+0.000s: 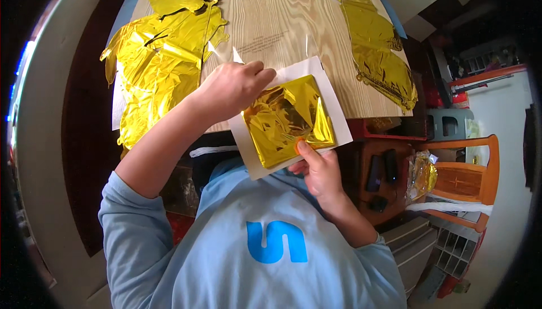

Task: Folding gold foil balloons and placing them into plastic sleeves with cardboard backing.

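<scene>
While gripping folded gold foil (288, 118) on white card (331, 103) with the right hand (324, 180) across the tabletop's (293, 18) near edge, holds the left hand (232, 90) curled just inside that edge; cannot tell whether pinching. Expect light, slippery, easily creased foil; best held by card edges.

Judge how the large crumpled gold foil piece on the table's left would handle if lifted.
The crumpled gold foil piece would probably flop, given its wrinkles and overhanging edge. Its thin edges suggest lightness; its glossy surface may slip.
</scene>
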The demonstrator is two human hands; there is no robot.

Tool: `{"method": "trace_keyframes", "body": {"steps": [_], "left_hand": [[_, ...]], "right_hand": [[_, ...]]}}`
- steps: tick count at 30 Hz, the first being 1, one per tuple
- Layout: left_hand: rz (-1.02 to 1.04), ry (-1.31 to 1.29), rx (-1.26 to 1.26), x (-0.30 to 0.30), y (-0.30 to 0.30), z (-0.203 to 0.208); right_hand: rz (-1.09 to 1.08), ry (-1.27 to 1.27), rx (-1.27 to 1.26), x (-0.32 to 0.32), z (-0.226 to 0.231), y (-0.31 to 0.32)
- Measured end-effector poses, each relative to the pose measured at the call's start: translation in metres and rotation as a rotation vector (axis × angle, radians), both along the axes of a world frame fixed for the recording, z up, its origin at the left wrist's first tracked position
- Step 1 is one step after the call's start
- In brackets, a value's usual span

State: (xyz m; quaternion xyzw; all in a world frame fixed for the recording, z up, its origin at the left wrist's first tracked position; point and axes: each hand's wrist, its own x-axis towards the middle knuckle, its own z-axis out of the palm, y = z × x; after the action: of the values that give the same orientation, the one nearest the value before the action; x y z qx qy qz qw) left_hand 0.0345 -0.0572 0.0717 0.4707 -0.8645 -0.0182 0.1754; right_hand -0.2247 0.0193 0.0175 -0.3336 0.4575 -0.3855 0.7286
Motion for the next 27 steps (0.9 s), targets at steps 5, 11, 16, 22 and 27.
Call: {"method": "trace_keyframes", "body": {"steps": [5, 11, 16, 22, 27], "left_hand": [[0.059, -0.061, -0.061, 0.011, 0.002, -0.003], [0.080, -0.063, 0.019, 0.004, 0.000, 0.000], [0.081, -0.131, -0.030, -0.005, -0.001, 0.007], [0.158, -0.264, -0.017, 0.001, -0.002, 0.006], [0.116, -0.100, -0.019, 0.012, -0.022, -0.011]], "right_hand": [[-0.040, 0.031, -0.076, 0.009, -0.003, 0.011], [-0.036, 0.034, -0.040, 0.019, -0.005, 0.015], [-0.078, -0.007, -0.009, 0.030, 0.000, 0.016], [-0.114, -0.020, 0.025, 0.031, -0.006, 0.018], [-0.109, -0.016, 0.052, 0.036, -0.002, 0.015]]}}
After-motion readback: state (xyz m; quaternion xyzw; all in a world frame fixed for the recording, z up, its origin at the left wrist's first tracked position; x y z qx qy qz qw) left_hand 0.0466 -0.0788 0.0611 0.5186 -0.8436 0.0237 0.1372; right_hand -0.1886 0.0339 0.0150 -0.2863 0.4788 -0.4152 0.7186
